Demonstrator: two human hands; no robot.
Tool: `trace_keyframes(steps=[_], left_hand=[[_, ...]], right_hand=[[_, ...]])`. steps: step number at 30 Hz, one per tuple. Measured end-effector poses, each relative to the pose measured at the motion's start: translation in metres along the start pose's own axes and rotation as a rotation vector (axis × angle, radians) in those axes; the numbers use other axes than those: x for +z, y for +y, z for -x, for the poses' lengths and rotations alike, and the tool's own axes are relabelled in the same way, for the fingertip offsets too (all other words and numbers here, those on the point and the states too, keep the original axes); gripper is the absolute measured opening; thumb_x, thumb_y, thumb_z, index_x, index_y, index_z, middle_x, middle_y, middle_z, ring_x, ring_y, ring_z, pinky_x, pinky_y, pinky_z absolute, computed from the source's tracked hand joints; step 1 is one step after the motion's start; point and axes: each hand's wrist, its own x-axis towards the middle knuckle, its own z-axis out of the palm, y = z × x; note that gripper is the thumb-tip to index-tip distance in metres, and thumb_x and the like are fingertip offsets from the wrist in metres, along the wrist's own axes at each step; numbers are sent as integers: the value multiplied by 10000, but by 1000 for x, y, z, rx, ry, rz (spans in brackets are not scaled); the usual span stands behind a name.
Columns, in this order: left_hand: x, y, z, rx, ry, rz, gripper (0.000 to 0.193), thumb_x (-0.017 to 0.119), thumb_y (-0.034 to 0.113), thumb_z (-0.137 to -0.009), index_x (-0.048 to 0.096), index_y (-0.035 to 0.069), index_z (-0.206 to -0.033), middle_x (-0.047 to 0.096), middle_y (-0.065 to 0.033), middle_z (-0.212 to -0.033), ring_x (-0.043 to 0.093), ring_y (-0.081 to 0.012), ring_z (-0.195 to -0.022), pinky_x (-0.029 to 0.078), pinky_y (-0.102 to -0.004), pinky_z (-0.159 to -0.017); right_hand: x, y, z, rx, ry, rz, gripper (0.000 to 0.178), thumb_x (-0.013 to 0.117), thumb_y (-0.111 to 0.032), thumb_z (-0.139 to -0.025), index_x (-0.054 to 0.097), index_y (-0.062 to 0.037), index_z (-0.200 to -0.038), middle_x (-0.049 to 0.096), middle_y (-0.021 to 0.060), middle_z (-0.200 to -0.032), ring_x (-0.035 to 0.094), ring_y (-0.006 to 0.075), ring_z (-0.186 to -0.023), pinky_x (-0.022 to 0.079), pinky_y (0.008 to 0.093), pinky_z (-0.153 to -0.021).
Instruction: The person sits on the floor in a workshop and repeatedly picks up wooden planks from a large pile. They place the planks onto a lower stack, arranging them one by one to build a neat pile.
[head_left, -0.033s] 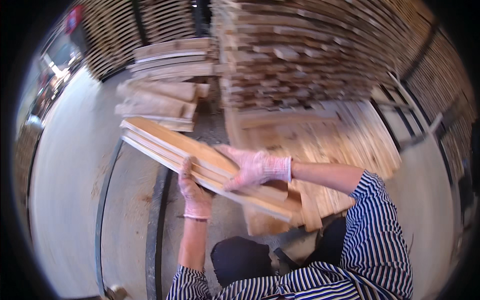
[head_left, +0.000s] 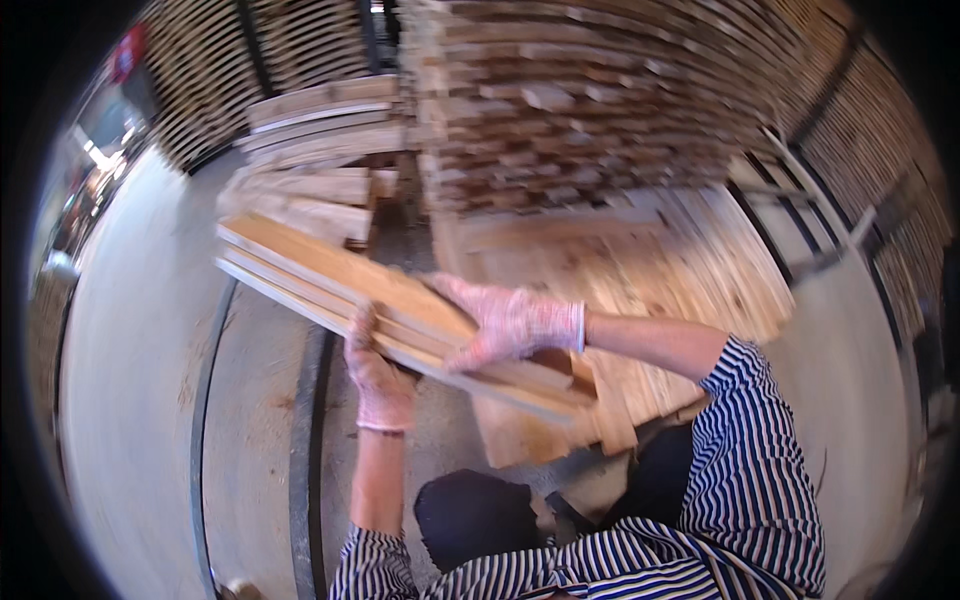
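Note:
A small bundle of wooden boards [head_left: 300,262], a few laid on one another, is held aslant in front of me, its far end pointing up and left. My left hand [head_left: 377,375], in a pinkish knit glove, grips the bundle's near side from below, thumb on the edge. Across the top lies my right hand [head_left: 505,322], gloved alike, with its fingers wrapped over the boards towards their near end. Under and beyond the right hand spreads a layer of flat boards [head_left: 640,270] laid side by side. The fingers beneath the bundle are hidden.
Behind the board layer rises a tall stack of planks [head_left: 580,110]. Smaller board piles [head_left: 320,125] stand at the far left. Dark metal rails [head_left: 308,460] run along the concrete floor on the left. A metal frame [head_left: 800,200] stands at the right.
The bundle and both hands have shifted slightly left in the view, and its far end sits a little higher. The surroundings have also slid left. Both hands keep their grip.

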Motion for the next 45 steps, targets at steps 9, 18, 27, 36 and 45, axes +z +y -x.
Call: trace_keyframes(steps=[9, 18, 27, 36, 45], left_hand=[[91, -95, -25, 310, -700, -839, 357, 689, 231, -964, 631, 14, -1242, 678, -130, -1217, 661, -266, -1122, 549, -382, -968], [170, -59, -24, -281, -622, -970, 640, 818, 274, -820, 570, 24, -1354, 693, -94, -1187, 669, -202, -1047, 548, -386, -949], [159, -159, 84, -243, -723, -2056, 821, 951, 377, -637, 583, 30, -1284, 714, -170, -1122, 706, -282, -1026, 572, -384, -899], [153, -231, 111, -155, -930, -2190, 855, 951, 362, -646, 565, 29, -1332, 635, -207, -1213, 621, -392, -1143, 522, -460, -994], [126, -216, 112, -120, -914, -2118, 868, 964, 293, -582, 565, 46, -1312, 628, -216, -1203, 600, -402, -1146, 508, -473, -996]], right_hand=[[-77, 73, 92, -411, 635, 79, 1203, 827, -528, -833, 101, -27, -1650, 230, 205, -1686, 264, 281, -1543, 293, 403, -1243], [-186, 149, 253, -32, 466, 50, 986, 830, -386, -828, 324, -27, -1593, 515, 187, -1509, 532, 284, -1357, 439, 389, -1164], [-284, 340, 486, 573, 206, 689, 945, 845, -146, -649, 475, -183, -1518, 600, 168, -1389, 588, 313, -1281, 479, 422, -1114], [-232, 394, 502, 651, 147, 708, 796, 781, -57, -757, 549, -368, -1453, 582, 155, -1274, 597, 352, -1221, 506, 428, -1047], [-215, 381, 498, 648, 206, 783, 680, 697, -1, -806, 611, -366, -1372, 594, 140, -1241, 622, 352, -1185, 552, 456, -979]])
